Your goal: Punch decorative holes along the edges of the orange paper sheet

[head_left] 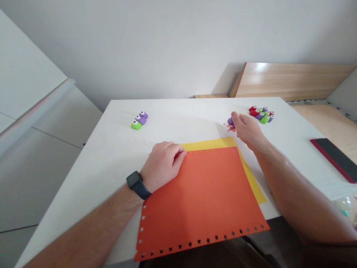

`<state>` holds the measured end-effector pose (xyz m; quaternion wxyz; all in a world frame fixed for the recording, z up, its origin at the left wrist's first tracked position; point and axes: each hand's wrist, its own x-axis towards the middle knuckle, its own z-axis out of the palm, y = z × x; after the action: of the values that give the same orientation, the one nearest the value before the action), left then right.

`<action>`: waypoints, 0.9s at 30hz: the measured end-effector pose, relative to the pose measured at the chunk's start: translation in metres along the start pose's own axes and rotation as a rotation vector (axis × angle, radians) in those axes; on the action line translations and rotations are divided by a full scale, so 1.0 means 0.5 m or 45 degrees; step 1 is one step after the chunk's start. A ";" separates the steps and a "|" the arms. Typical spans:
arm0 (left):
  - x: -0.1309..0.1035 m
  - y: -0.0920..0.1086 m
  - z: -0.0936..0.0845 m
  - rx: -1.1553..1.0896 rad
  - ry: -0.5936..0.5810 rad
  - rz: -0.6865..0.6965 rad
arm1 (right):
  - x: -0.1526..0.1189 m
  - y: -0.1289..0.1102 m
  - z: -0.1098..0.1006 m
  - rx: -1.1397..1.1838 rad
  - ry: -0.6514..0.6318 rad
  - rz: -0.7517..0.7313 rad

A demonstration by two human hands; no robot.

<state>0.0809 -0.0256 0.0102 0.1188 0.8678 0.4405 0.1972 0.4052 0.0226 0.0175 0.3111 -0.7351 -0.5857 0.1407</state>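
My right hand (247,130) is closed around a purple paper punch (230,121), held low over the far right part of the table; my fingers hide most of it. Small orange paper bits (231,128) lie right below the punch. A sheet of orange paper (206,190) has star-shaped holes along its near, left and far edges, and its near edge hangs past the table's edge. Under it, a yellow sheet (253,182) shows at the far and right sides. My left hand (163,163), fingers curled, rests over the orange sheet's far left corner; whatever those fingers hold is hidden.
Three punches (140,120), two purple and one green, stand at the table's far left. Several red, green and purple punches (262,114) cluster at the far right. A black item with a red edge (336,158) lies to the right on the white table (92,167).
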 end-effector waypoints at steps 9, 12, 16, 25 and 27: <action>-0.001 -0.002 0.003 -0.011 -0.004 -0.007 | 0.001 0.001 0.003 0.062 -0.020 0.002; 0.000 -0.001 0.001 -0.010 -0.010 -0.006 | 0.000 -0.002 0.004 0.085 -0.041 -0.013; 0.000 0.000 0.001 -0.011 -0.001 -0.006 | -0.001 -0.003 0.006 0.065 -0.085 -0.021; 0.000 0.001 -0.001 -0.008 -0.010 -0.017 | 0.000 -0.005 0.006 0.082 -0.105 -0.059; 0.000 0.002 -0.001 -0.002 -0.007 -0.010 | -0.002 -0.009 0.004 0.106 -0.085 -0.038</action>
<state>0.0813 -0.0259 0.0111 0.1216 0.8664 0.4435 0.1948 0.4005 0.0227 0.0184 0.3238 -0.7076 -0.6003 0.1849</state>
